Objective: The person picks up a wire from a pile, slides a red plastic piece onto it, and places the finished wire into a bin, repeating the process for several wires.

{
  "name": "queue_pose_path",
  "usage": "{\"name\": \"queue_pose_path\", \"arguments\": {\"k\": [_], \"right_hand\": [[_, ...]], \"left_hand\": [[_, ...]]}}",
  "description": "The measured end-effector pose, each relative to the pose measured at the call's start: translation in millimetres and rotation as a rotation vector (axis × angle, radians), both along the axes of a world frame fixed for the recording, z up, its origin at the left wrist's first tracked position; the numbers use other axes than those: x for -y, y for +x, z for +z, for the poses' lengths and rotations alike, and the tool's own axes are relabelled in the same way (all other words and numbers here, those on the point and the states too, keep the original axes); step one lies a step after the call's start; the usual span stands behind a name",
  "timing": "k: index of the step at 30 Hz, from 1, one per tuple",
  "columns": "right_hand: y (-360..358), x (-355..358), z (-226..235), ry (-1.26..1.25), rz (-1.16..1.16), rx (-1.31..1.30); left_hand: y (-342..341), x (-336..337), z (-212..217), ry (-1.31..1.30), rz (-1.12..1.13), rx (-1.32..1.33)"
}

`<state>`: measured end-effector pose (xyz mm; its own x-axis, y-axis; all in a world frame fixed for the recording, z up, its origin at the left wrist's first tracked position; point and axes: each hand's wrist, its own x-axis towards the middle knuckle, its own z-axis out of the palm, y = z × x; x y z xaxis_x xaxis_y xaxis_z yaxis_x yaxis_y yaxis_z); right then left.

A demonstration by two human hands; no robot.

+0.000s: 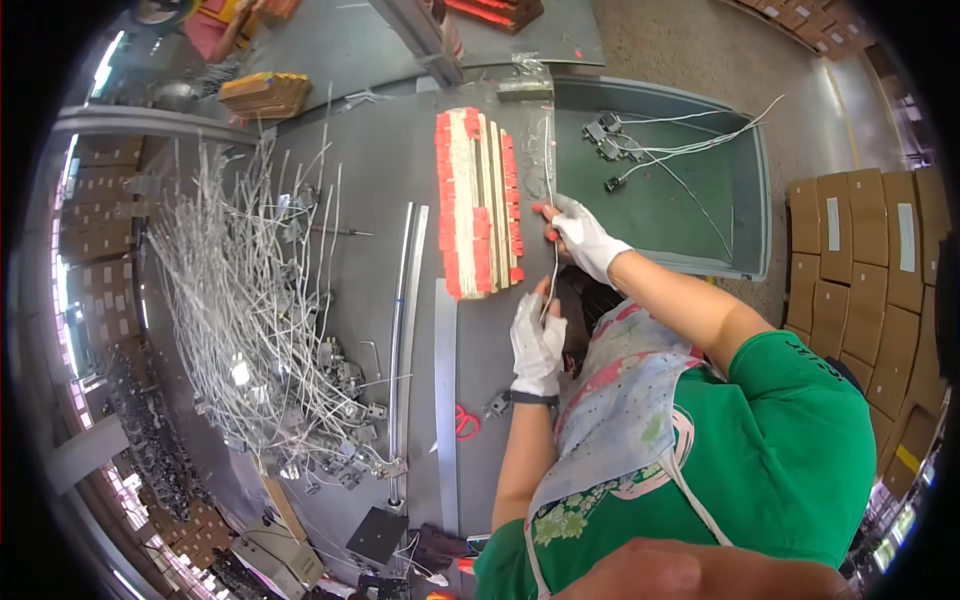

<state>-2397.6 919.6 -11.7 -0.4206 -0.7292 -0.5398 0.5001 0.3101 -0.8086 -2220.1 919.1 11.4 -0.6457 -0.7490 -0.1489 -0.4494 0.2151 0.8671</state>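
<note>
A thin white wire (555, 272) runs between my hands, along the table edge beside the green bin. My left hand (540, 342), in a white glove with bare fingertips, is closed with the wire between thumb and fingers. Farther off, my right hand (588, 238), gloved the same way, pinches the wire too. Small red bits show at its fingertips; whether they are tape or nails I cannot tell. Just left of my hands lies a long block of stacked strips (466, 200), its sides covered with red tabs.
A tangled heap of white wires with connectors (260, 310) covers the table's left part. Metal rails (405, 330), a flat metal strip (447, 400) and red scissors (466, 423) lie nearer. The green bin (748, 200) holds several wired connectors (608, 138). Cartons (850, 260) stand at right.
</note>
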Motion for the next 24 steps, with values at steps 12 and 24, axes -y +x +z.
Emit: {"name": "queue_pose_path", "arguments": {"k": [12, 24], "right_hand": [[-54.2, 7.4, -7.3, 0.122, 0.128, 0.200], [-17.0, -27.6, -26.2, 0.105, -0.279, 0.350]], "left_hand": [[-63.7, 25.0, -11.0, -0.107, 0.102, -0.027], [-66.5, 18.6, -35.9, -0.111, 0.169, 0.040]]}}
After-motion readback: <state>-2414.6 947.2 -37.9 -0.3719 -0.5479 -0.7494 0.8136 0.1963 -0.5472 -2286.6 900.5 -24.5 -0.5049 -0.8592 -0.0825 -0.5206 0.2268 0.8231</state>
